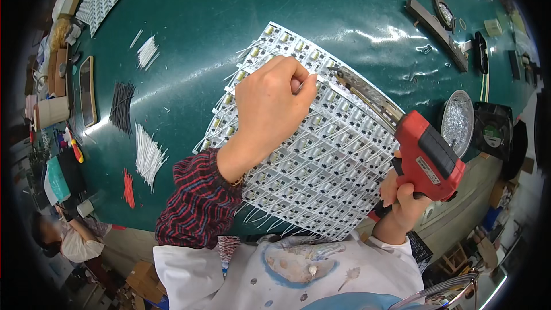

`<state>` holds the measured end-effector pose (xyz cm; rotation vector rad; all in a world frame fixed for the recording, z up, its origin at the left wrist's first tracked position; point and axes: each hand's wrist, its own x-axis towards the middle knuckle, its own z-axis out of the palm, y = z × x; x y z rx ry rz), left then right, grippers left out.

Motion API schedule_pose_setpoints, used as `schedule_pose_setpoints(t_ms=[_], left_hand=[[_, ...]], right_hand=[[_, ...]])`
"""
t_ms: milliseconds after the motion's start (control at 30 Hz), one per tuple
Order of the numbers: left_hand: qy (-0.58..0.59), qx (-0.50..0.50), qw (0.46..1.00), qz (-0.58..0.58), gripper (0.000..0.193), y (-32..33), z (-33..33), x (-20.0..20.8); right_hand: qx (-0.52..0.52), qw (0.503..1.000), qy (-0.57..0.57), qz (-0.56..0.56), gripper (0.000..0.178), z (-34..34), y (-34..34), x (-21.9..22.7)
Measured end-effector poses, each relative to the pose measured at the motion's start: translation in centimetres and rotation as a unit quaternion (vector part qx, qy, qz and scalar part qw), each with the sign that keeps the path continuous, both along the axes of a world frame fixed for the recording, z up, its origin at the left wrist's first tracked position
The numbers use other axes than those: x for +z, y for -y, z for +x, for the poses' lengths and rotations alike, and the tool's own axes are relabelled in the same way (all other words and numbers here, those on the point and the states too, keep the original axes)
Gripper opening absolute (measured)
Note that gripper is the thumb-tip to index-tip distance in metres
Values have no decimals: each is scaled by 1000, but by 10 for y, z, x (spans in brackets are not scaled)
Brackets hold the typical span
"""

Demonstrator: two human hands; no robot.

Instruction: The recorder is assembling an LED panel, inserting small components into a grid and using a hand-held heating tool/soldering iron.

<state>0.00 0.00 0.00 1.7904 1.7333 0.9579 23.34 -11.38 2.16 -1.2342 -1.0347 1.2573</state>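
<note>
In the head view, a white panel (338,181) packed with small electronic parts lies on the green surface (201,17), directly in front of the person, with many thin white wires reaching across it and past its edges. The left hand (272,95) is over the panel's upper part, its fingers curled in and the thumb drawn against the forefinger; whether a wire is pinched between them is too small to tell. The right hand (406,205) is closed around the handle of a red and black soldering gun (427,158) at the panel's right side. The gun's long metal nose runs up and left along the panel's right edge, and its tip is near the left thumb, apart from it.

Left of the panel lie a large bunch of white wires (149,155), a smaller white bunch (147,53), black wires (121,108), red wires (128,188) and a phone (88,92). To the right stands a bowl (472,116) of silvery bits, beside a black fan (495,130).
</note>
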Motion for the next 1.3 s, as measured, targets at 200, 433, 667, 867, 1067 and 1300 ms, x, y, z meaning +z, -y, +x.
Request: schedule_pose_setpoints(t_ms=[200,433,667,867,1067,1300], left_hand=[[-4,3,1000,-1,15,2,1,3],[28,-3,998,63,13,-1,-4,0],[71,-24,997,10,10,2,-3,28],[101,-37,992,-61,12,-2,-4,17],[42,-20,998,-36,15,-1,0,9],[-2,-19,1000,4,16,2,2,3]], right_hand=[[-13,1000,-22,-11,49,-2,5,1],[-21,999,3,30,57,-1,8,6],[-52,996,9,77,60,7,12,8],[-29,998,-34,36,46,2,17,11],[-11,1000,-18,13,43,-1,11,9],[-14,999,40,5,63,-6,4,3]])
